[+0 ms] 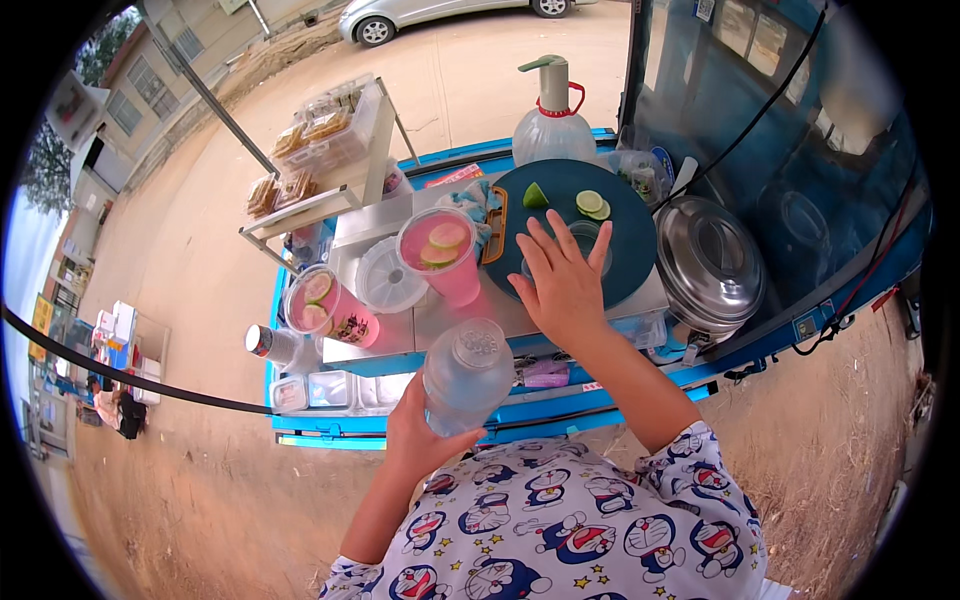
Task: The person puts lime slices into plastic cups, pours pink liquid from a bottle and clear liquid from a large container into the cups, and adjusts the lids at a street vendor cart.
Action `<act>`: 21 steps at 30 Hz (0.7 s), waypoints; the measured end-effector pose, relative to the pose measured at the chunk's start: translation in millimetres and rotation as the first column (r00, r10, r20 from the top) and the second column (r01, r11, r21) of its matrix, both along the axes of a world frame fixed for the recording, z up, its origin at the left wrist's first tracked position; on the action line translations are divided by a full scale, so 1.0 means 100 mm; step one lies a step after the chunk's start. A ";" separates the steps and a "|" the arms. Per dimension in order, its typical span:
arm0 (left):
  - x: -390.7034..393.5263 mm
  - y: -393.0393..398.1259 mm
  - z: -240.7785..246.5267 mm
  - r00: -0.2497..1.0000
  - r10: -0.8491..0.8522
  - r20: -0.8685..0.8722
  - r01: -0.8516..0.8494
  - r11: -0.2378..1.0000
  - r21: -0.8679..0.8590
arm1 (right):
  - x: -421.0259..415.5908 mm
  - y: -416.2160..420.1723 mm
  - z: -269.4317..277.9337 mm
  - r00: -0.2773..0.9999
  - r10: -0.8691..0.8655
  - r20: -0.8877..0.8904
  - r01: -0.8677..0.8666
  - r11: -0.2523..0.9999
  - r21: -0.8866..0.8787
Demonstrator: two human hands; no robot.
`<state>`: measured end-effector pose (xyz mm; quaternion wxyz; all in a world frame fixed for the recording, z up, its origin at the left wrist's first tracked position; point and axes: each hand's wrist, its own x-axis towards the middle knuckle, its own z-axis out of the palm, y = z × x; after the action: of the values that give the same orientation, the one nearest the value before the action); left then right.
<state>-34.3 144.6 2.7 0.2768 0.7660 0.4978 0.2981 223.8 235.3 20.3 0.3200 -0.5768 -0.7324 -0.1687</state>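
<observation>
My left hand grips a translucent plastic shaker bottle at the front of the metal counter. My right hand is spread and holds nothing. It hovers over or rests on the dark round board; I cannot tell which. Partly hidden behind its fingers are clear round plastic pieces. A lime wedge and lime slices lie on the board's far side. Left of the board stand two clear cups of pink drink with lime slices, beside a translucent round lid.
A lidded steel pot stands right of the board. Behind it is a jug with a pump top. A blue cloth and an orange-brown handle adjoin the board. Snack boxes fill a raised shelf; stacked paper cups lie left.
</observation>
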 end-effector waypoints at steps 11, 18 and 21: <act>0.08 0.05 0.09 0.997 -0.061 0.042 0.059 0.998 0.032 | -0.37 -0.59 0.21 0.061 0.427 -0.902 -0.865 0.474 0.166; 0.11 0.06 0.15 0.996 -0.078 0.034 0.077 0.997 0.019 | -0.34 -0.62 0.27 0.133 0.401 -0.906 -0.807 0.575 0.135; 0.11 0.08 0.16 0.995 -0.092 0.030 0.090 0.994 0.068 | -0.34 -0.63 0.33 0.134 0.371 -0.919 -0.804 0.583 0.118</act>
<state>-23.0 152.6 19.0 0.2725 0.7917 0.4475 0.3142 190.3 172.6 52.8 0.5588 -0.2740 -0.6337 0.4594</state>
